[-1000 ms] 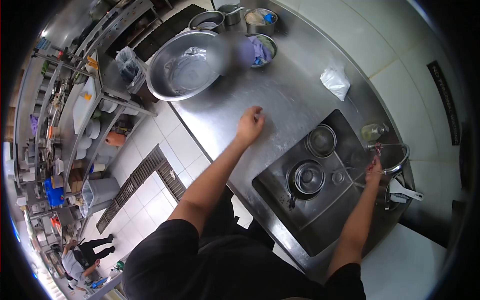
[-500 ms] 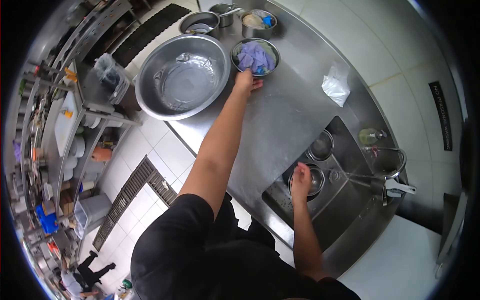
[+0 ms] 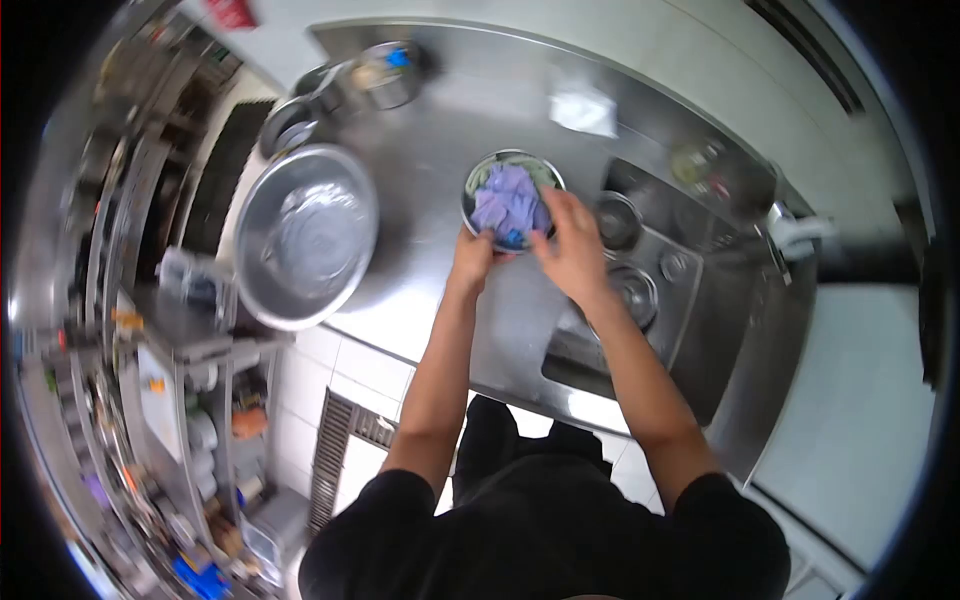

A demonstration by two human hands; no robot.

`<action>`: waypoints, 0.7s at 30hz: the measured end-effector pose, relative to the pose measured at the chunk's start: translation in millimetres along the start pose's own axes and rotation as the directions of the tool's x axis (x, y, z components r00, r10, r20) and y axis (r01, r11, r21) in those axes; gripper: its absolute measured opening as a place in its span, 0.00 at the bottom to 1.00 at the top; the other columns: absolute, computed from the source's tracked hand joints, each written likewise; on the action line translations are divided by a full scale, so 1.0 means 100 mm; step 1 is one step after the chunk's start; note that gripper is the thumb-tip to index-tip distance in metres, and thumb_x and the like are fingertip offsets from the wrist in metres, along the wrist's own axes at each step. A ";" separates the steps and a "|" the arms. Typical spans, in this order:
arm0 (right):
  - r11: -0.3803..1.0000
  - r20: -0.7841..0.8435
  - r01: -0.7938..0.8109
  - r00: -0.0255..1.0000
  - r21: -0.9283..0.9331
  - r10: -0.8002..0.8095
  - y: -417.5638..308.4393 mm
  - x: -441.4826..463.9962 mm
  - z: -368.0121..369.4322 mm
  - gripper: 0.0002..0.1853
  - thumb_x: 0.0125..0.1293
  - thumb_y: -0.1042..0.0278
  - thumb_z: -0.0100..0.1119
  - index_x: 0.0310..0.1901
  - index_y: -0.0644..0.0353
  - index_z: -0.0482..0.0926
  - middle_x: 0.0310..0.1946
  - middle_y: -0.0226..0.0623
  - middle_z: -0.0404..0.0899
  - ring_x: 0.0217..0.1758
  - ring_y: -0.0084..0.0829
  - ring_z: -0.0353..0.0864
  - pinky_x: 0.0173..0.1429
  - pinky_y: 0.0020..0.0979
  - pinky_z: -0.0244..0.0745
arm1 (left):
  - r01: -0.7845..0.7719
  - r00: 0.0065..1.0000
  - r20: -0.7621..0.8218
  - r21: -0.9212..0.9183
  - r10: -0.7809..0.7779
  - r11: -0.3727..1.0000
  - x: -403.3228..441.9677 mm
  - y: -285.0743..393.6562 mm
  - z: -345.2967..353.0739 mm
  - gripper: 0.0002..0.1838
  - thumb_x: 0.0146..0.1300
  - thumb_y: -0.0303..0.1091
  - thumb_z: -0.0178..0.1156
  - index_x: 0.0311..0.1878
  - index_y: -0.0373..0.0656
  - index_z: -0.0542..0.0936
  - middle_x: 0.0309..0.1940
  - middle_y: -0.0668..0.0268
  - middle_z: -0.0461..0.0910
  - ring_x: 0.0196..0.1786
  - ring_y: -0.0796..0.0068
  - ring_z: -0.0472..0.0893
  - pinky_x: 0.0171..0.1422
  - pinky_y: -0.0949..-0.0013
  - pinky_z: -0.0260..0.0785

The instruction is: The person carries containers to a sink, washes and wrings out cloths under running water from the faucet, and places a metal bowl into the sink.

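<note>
A round metal bowl [image 3: 468, 205] with purple cloth [image 3: 508, 200], some green material and a bit of blue stands out over the steel counter. My left hand [image 3: 472, 258] grips the bowl's near left rim, thumb on top and fingers below. At the bowl's right side is my right hand [image 3: 573, 240], its fingers spread and its fingertips by the rim and the cloth. Whether they touch the cloth is too blurred to tell.
A large metal basin [image 3: 310, 235] stands at the left, with smaller pots [image 3: 390, 88] behind it. At the right is the sink [image 3: 700, 350] holding round metal vessels [image 3: 632, 292]. A white plastic bag [image 3: 584, 110] lies near the wall.
The bowl with the purple cloth has moved away from the pots toward the sink, in my left hand. My right hand has left the sink and come to the bowl. The view has turned.
</note>
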State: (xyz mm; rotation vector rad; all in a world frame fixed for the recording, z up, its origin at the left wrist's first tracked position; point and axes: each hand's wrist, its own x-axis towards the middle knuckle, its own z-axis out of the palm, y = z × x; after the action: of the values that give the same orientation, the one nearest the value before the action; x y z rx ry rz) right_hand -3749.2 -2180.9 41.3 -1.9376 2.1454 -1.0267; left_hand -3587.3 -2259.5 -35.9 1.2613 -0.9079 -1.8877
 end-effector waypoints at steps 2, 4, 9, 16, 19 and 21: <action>0.975 0.081 -0.048 0.994 -0.215 0.067 0.01 -0.14 -0.21 0.37 0.57 0.60 0.72 0.69 0.52 0.70 0.60 0.51 0.73 0.60 0.51 0.77 0.61 0.47 0.76 | 0.038 0.996 0.081 0.052 -0.042 0.998 -0.34 -0.12 0.40 0.24 0.71 0.26 0.43 0.70 0.33 0.63 0.52 0.48 0.80 0.43 0.59 0.86 0.44 0.61 0.87; 0.935 0.155 -0.202 0.955 -0.292 0.254 0.33 -0.39 -0.35 0.41 0.56 0.58 0.73 0.71 0.48 0.67 0.61 0.53 0.73 0.60 0.54 0.77 0.62 0.48 0.76 | 0.113 0.972 0.197 0.088 -0.128 0.990 -0.49 -0.40 0.72 0.24 0.71 0.25 0.43 0.70 0.33 0.63 0.52 0.49 0.80 0.44 0.60 0.87 0.43 0.63 0.87; 0.810 0.197 -0.557 0.787 -0.184 0.585 1.37 -1.00 -0.87 0.36 0.55 0.61 0.72 0.67 0.52 0.72 0.49 0.50 0.84 0.51 0.51 0.85 0.57 0.49 0.79 | 0.274 0.897 0.316 0.146 -0.307 0.951 -0.82 -1.03 1.55 0.24 0.70 0.24 0.44 0.69 0.33 0.62 0.51 0.50 0.80 0.45 0.58 0.87 0.43 0.64 0.87; 0.461 0.064 -0.599 0.651 0.654 0.756 2.15 -1.87 -2.15 0.25 0.57 0.76 0.65 0.59 0.65 0.77 0.44 0.39 0.86 0.46 0.29 0.85 0.51 0.29 0.78 | 0.371 0.819 0.377 0.225 -0.432 0.901 -1.08 -1.69 2.51 0.25 0.70 0.24 0.43 0.71 0.34 0.60 0.59 0.48 0.76 0.54 0.53 0.84 0.48 0.56 0.87; 0.349 0.075 -0.591 0.573 0.727 0.816 2.25 -2.10 -2.57 0.26 0.61 0.82 0.57 0.63 0.67 0.74 0.49 0.34 0.83 0.48 0.26 0.84 0.55 0.26 0.77 | 0.346 0.819 0.381 0.270 -0.430 0.899 -1.19 -1.79 2.90 0.25 0.71 0.23 0.43 0.71 0.37 0.63 0.58 0.51 0.77 0.54 0.54 0.85 0.48 0.55 0.87; 0.274 0.100 -0.526 0.575 0.805 0.812 2.40 -2.22 -2.69 0.26 0.63 0.80 0.58 0.65 0.67 0.72 0.51 0.37 0.82 0.50 0.27 0.83 0.55 0.27 0.77 | 0.335 0.812 0.375 0.329 -0.448 0.883 -1.19 -1.86 3.09 0.24 0.71 0.23 0.43 0.69 0.36 0.65 0.57 0.51 0.79 0.53 0.55 0.85 0.48 0.55 0.87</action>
State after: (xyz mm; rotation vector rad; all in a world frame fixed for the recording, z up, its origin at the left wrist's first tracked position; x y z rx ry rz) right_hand -4037.8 -1870.7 44.0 -0.3165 1.7866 -1.7010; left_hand -3872.6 -2008.0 -48.0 1.2568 -1.2213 -2.5297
